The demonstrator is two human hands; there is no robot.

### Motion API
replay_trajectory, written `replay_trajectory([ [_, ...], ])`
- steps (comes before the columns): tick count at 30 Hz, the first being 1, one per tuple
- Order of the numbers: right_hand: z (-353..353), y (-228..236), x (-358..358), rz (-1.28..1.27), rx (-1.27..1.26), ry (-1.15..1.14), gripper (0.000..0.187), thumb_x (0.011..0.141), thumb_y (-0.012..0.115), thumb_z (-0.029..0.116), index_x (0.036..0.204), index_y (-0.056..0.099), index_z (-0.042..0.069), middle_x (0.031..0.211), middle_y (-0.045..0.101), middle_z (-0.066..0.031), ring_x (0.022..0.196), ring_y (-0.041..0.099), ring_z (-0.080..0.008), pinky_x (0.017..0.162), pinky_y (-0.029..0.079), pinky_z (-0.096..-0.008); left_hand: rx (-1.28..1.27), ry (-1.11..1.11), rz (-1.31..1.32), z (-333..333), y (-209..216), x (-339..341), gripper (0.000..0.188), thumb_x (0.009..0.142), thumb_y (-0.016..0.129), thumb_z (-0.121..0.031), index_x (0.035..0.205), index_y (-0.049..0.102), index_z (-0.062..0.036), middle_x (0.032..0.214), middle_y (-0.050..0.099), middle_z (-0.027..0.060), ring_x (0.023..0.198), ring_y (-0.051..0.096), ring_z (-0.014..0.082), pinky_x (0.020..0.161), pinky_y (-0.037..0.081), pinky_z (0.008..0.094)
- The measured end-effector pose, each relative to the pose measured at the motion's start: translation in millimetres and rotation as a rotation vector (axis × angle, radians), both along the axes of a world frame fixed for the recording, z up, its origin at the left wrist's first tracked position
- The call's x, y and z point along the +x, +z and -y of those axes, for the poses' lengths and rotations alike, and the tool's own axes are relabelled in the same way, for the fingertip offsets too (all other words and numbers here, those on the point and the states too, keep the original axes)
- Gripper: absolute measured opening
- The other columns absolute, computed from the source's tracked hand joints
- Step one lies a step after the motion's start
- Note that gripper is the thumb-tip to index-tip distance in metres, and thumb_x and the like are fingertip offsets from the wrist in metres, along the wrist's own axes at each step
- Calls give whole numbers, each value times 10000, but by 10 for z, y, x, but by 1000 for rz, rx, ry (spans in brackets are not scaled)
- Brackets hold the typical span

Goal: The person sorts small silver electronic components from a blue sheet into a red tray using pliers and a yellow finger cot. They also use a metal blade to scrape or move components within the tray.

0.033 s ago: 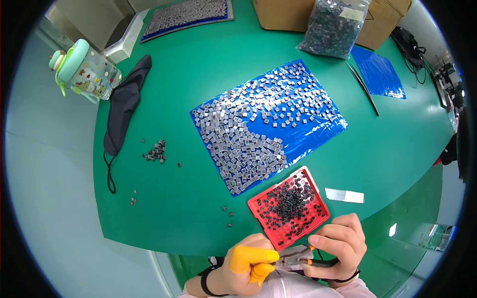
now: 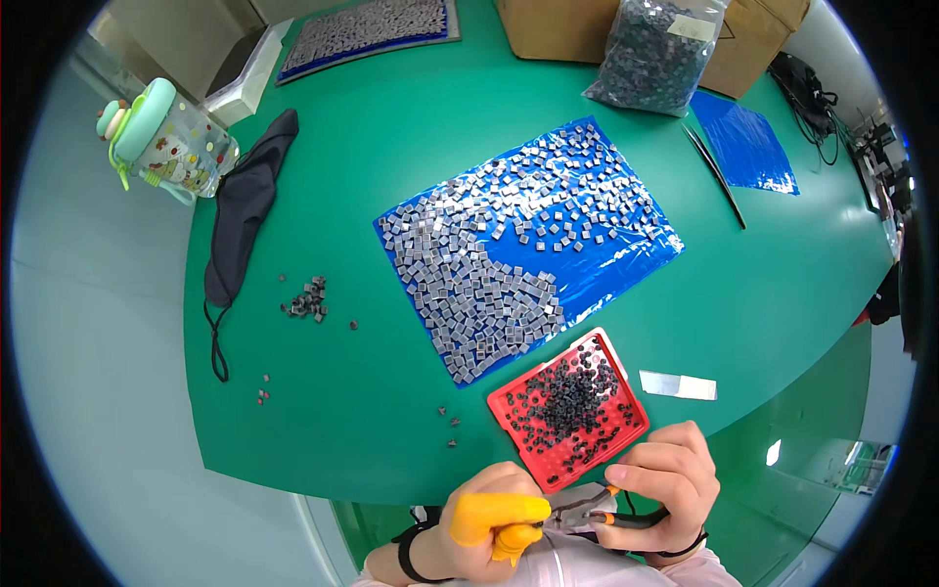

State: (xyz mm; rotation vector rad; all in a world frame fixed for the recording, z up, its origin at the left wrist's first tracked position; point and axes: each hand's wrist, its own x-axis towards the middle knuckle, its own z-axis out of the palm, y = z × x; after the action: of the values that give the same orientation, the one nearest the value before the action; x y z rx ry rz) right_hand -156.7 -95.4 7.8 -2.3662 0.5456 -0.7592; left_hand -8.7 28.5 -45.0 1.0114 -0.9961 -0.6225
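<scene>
My left hand point(image 2: 492, 520), with yellow covers on thumb and forefinger, is closed in a pinch at the near table edge. What it pinches is hidden, apart from a dark speck at the fingertips. In my right hand point(image 2: 667, 489) is a pair of pliers point(image 2: 577, 513) with black and orange handles. Its metal jaws point left and meet the yellow-covered fingertips. Just beyond both hands lies a red tray point(image 2: 536, 456) holding many small black parts point(image 2: 572, 399). Several small square metal pieces point(image 2: 479, 303) cover much of a blue sheet point(image 2: 587, 284) behind it.
Loose dark pieces point(image 2: 309, 299) lie left on the green table point(image 2: 333, 411). A black pouch point(image 2: 245, 210) and a bottle point(image 2: 181, 142) stand farther left. Tweezers point(image 2: 717, 178), a second blue sheet point(image 2: 745, 142), a filled plastic bag point(image 2: 657, 59) and a cardboard box point(image 2: 553, 27) lie at the back.
</scene>
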Motion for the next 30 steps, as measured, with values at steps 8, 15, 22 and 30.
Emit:
replay_trajectory([
  [8, 8, -31, -35, 34, 139, -31, 489, 505, 808, 188, 946, 627, 82, 808, 614, -50, 696, 543, -204, 662, 402, -328, 130, 14, 131, 27, 167, 102, 321, 712, 782, -36, 991, 623, -29, 915, 626, 76, 767, 611, 257, 681, 501, 336],
  [15, 2, -15, -9, 13, 132, -2, 477, 515, 819, 225, 935, 640, 86, 796, 617, -45, 684, 542, -205, 649, 407, -328, 135, -69, 131, -45, 51, 77, 311, 655, 725, 41, 945, 638, -35, 865, 614, 69, 753, 606, 254, 656, 486, 331],
  [22, 1, -21, -19, -7, -8, -20, 495, 505, 821, 280, 938, 649, 114, 820, 611, -27, 699, 529, -209, 620, 406, -326, 92, -122, 89, -13, 4, 92, 118, 832, 586, -78, 919, 590, 2, 736, 565, 100, 608, 526, 251, 590, 425, 351],
  [30, 3, -29, -22, -26, -107, -19, 489, 509, 820, 313, 936, 654, 142, 834, 600, 3, 700, 499, -203, 600, 381, -320, 154, -60, 83, -62, -52, 81, 118, 832, 594, -82, 902, 611, 12, 744, 585, 106, 621, 546, 254, 573, 431, 331],
])
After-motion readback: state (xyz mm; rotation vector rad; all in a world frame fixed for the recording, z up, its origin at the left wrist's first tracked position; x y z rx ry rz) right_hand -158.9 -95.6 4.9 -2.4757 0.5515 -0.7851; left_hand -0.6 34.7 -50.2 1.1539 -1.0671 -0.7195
